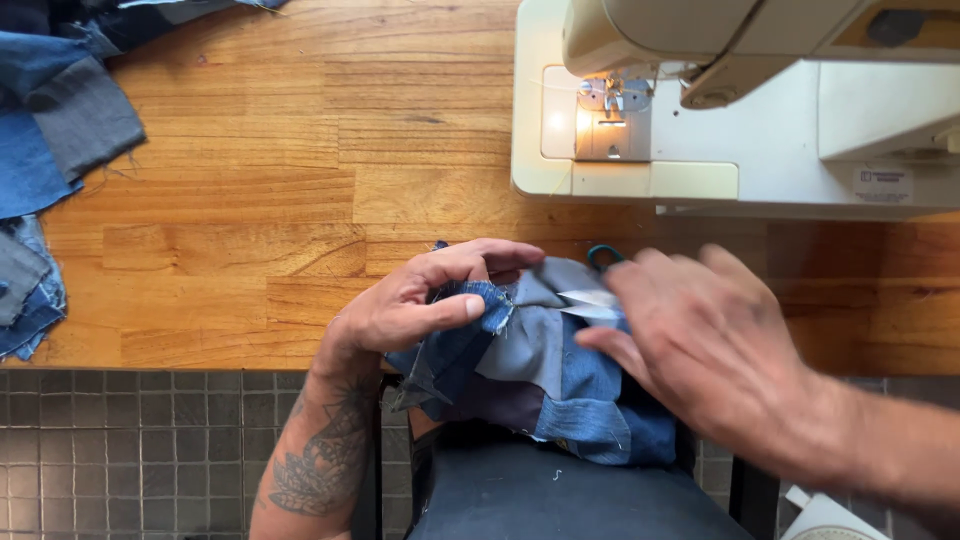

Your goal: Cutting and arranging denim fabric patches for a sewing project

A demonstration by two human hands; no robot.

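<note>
My left hand [415, 300] pinches the frayed edge of a patchwork of blue and grey denim pieces [545, 375] at the front edge of the wooden table [250, 200]. My right hand [705, 345], blurred, holds small scissors [590, 303] with a teal handle; the silver blades point left, close to the pinched edge. The patchwork hangs down over my lap.
A white sewing machine [740, 120] with its lamp lit stands at the back right of the table. A heap of blue and grey denim scraps [45, 150] lies along the left edge. Grey tiled floor [130, 450] shows below the table.
</note>
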